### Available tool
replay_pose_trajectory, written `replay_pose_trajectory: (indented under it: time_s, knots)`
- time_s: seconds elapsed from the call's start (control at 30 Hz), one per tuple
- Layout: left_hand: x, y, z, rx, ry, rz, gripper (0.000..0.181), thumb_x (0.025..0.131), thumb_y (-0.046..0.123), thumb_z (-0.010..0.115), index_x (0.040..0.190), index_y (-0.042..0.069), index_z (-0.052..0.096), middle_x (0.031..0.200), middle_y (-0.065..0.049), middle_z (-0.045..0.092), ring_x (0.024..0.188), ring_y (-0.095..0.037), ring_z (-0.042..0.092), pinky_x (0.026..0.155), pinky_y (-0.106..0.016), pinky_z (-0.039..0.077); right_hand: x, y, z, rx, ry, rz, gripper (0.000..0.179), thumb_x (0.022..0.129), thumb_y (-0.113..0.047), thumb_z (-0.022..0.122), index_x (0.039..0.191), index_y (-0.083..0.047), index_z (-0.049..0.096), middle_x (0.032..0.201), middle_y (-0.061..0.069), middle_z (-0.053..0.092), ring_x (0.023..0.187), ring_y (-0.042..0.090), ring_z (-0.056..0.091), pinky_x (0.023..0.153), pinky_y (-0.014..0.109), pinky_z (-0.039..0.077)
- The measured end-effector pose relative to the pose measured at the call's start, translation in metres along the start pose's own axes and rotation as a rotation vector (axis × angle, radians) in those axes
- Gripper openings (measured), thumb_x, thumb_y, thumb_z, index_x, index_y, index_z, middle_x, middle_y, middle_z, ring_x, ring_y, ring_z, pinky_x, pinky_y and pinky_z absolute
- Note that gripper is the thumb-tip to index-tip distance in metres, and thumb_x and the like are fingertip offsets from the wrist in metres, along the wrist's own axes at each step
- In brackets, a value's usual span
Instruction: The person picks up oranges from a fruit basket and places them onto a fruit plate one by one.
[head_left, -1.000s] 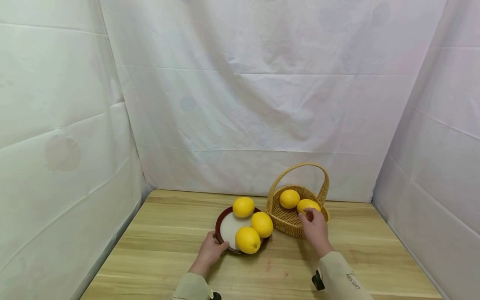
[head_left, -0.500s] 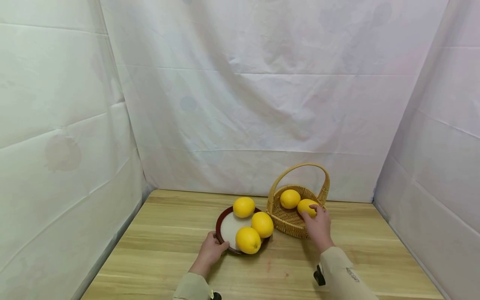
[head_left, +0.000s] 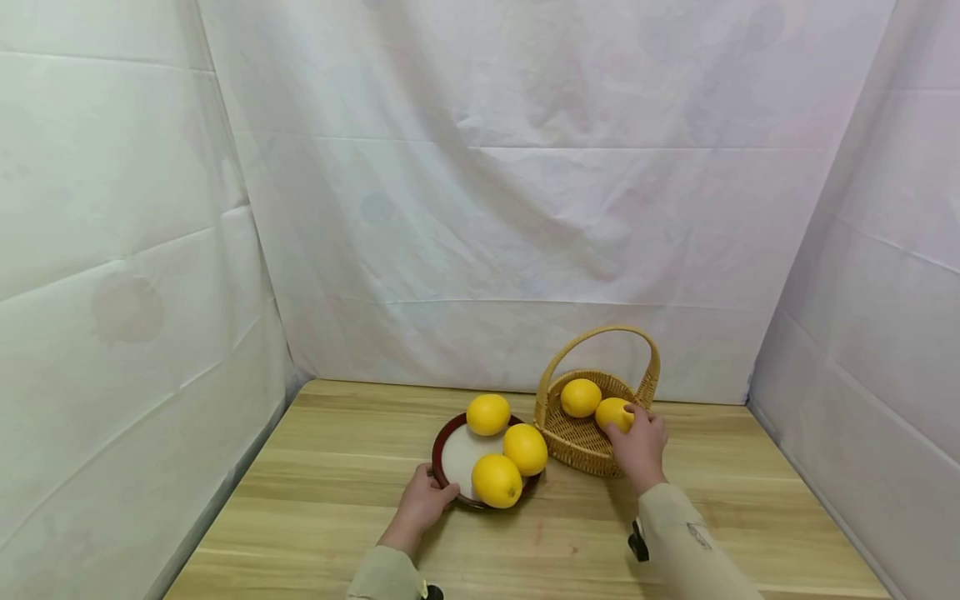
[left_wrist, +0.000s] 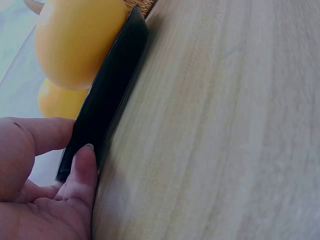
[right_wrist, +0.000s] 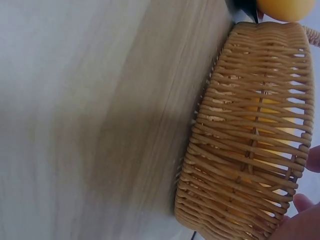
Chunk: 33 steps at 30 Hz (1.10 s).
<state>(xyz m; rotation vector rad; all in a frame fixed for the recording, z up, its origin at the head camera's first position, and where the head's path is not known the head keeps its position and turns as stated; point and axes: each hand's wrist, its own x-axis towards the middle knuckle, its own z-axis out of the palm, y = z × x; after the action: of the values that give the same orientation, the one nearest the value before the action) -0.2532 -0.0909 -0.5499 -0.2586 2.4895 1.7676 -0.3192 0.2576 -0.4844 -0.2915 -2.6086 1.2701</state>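
In the head view my left hand grips the near-left rim of a round plate with a dark red-brown edge and pale middle. The left wrist view shows thumb and finger on either side of the plate's dark side. On the plate are three yellow lemons, one at the back, one at the right and one in front. My right hand reaches over a wicker basket, thumb and fingers around the right-hand lemon inside. Another lemon lies beside it.
The basket's tall arched handle stands up over its opening. Plate and basket sit close together on a wooden table. White cloth hangs behind and at both sides.
My right hand has shifted slightly right, and its thumb and fingers have settled around the right-hand lemon in the basket. The left hand and plate stay put.
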Motion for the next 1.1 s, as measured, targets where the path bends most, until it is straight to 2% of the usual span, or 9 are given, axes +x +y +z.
replay_pose_trajectory:
  time_s: [0.2,0.47,0.73,0.97,1.1]
  knots:
    - [0.002,-0.002,-0.001,0.001,0.002,0.003,0.063,0.093,0.016,0.069,0.142,-0.008,0.038,0.095,-0.012,0.067,0.081,-0.017,0.058,0.071,-0.028,0.048,0.008,0.000,0.000,-0.055,-0.024,-0.011,0.063,0.094,-0.018,0.058,0.149,0.005,0.037,0.147,0.037,0.025,0.137,0.055,0.020,0.107,0.065,0.031]
    - [0.002,-0.003,-0.002,-0.004,-0.002,-0.001,0.062,0.093,0.015,0.069,0.141,-0.009,0.038,0.096,-0.012,0.066,0.080,-0.017,0.058,0.071,-0.029,0.048,0.017,0.000,0.001,-0.142,-0.083,-0.006,0.073,0.095,-0.019,0.058,0.154,0.007,0.024,0.148,0.041,0.020,0.135,0.057,0.017,0.106,0.067,0.031]
    - [0.003,0.001,-0.003,0.006,0.002,-0.004,0.061,0.094,0.016,0.069,0.141,-0.008,0.039,0.096,-0.013,0.066,0.081,-0.018,0.059,0.072,-0.029,0.048,0.022,-0.003,0.003,-0.204,-0.098,-0.046,0.073,0.095,-0.023,0.061,0.153,0.006,0.029,0.151,0.039,0.021,0.133,0.060,0.021,0.106,0.068,0.024]
    - [0.001,0.000,-0.003,0.014,-0.009,0.010,0.061,0.094,0.016,0.069,0.140,-0.009,0.039,0.093,-0.011,0.067,0.077,-0.016,0.059,0.070,-0.029,0.048,0.023,-0.004,0.003,-0.244,-0.135,-0.024,0.075,0.092,-0.020,0.060,0.155,0.005,0.027,0.157,0.037,0.014,0.132,0.064,0.022,0.104,0.072,0.027]
    - [0.000,0.001,-0.003,0.005,-0.012,0.024,0.062,0.094,0.015,0.069,0.141,-0.010,0.038,0.091,-0.011,0.066,0.075,-0.015,0.058,0.070,-0.029,0.048,0.027,-0.003,0.003,-0.258,-0.142,-0.040,0.074,0.093,-0.021,0.061,0.154,0.005,0.029,0.158,0.037,0.013,0.133,0.067,0.022,0.103,0.074,0.028]
